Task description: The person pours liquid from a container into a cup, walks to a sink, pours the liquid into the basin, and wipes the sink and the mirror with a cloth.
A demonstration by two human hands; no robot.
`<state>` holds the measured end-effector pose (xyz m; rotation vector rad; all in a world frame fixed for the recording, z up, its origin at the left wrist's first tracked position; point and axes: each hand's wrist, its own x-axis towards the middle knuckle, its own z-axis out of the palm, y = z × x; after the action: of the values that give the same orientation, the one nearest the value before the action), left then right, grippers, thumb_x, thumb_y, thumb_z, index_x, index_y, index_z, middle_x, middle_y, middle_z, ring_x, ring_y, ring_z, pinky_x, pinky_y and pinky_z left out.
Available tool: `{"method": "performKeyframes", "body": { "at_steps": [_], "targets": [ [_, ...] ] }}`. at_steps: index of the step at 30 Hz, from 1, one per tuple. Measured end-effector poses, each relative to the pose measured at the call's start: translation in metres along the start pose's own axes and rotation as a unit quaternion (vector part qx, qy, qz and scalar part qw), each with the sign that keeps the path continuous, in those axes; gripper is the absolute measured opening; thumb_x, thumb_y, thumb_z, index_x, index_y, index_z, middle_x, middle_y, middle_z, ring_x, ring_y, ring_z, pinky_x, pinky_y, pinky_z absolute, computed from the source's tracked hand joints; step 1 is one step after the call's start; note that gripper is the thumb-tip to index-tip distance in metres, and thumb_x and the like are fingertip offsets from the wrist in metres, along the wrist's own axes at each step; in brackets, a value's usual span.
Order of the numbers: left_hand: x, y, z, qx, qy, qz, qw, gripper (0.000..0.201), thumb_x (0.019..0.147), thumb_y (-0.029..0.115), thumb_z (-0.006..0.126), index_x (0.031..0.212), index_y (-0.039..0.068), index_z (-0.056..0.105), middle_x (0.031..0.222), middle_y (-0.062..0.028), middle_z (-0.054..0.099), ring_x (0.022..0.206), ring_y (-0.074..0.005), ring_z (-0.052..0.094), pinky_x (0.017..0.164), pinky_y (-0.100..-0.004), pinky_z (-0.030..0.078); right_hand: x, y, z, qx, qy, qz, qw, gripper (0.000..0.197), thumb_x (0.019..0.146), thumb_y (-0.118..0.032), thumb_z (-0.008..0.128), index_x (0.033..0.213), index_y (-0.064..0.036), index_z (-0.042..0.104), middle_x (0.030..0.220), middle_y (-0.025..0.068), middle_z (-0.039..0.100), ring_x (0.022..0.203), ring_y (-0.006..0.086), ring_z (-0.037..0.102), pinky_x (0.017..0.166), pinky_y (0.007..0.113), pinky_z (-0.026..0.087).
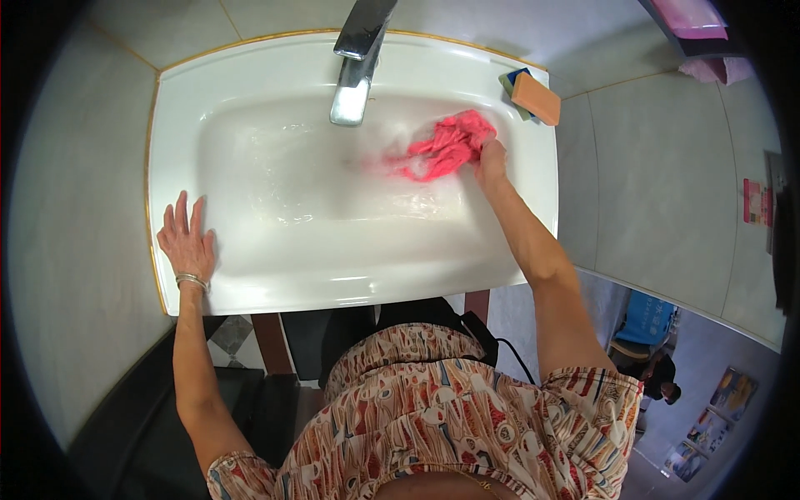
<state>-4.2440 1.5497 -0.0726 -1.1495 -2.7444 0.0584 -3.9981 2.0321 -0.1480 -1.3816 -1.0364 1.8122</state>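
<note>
A wet, crumpled pink cloth (448,147) lies partly in cloudy water in the right half of the white sink (333,293). My right hand (491,160) is closed on the cloth's right end; most of its fingers are hidden behind the wrist and the fabric. On the left rim of the sink my left hand (187,237) rests palm down with its fingers spread, holding nothing. A bracelet (191,281) circles that wrist. The chrome faucet (353,88) reaches over the back of the basin, to the left of the cloth.
At the back right corner of the rim, an orange block (536,99), perhaps soap or a sponge, sits on a green and blue pad (509,81). Tiled walls (650,167) flank the sink. Pink cloths (718,70) hang at the upper right. Another person (661,377) is far off, lower right.
</note>
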Motion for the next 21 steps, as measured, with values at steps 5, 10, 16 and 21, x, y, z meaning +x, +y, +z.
{"method": "performKeyframes", "body": {
  "at_steps": [5,10,16,21],
  "targets": [
    [0.004,0.005,-0.008,-0.002,0.017,0.010,1.000,0.064,0.071,0.016,0.056,0.133,0.021,0.038,0.144,-0.0030,0.024,0.128,-0.0308,0.022,0.099,-0.0457,0.022,0.079,0.008,0.014,-0.065,-0.026,-0.044,0.997,0.023,0.081,-0.002,0.035,0.086,-0.0011,0.058,0.082,0.0119,0.060,0.073,0.0235,0.060,0.061,0.034,0.051],
    [-0.002,0.005,-0.007,-0.006,-0.001,0.001,1.000,0.064,0.071,0.015,0.056,0.132,0.021,0.039,0.144,-0.0034,0.024,0.128,-0.0317,0.024,0.098,-0.0459,0.022,0.075,0.042,0.074,-0.626,-0.087,-0.144,0.762,0.024,0.082,-0.013,0.043,0.093,-0.0023,0.061,0.094,0.0168,0.060,0.092,0.0279,0.057,0.072,0.044,0.047],
    [0.009,0.013,-0.008,-0.014,0.005,0.005,1.000,0.063,0.071,0.014,0.056,0.132,0.021,0.040,0.145,-0.0037,0.024,0.128,-0.0320,0.024,0.098,-0.0459,0.022,-0.027,0.046,0.182,-0.837,-0.156,-0.248,0.463,0.023,0.079,-0.021,0.054,0.095,-0.0075,0.064,0.100,0.0129,0.062,0.093,0.0286,0.059,0.082,0.048,0.041],
    [-0.001,0.001,-0.002,-0.011,0.021,0.014,1.000,0.064,0.071,0.015,0.057,0.132,0.021,0.039,0.145,-0.0036,0.024,0.128,-0.0321,0.024,0.097,-0.0454,0.023,-0.084,0.019,0.213,-0.511,-0.060,0.019,0.857,0.025,0.079,-0.024,0.056,0.095,-0.0059,0.063,0.094,0.0148,0.060,0.085,0.0272,0.058,0.071,0.046,0.042]
  ]
}}
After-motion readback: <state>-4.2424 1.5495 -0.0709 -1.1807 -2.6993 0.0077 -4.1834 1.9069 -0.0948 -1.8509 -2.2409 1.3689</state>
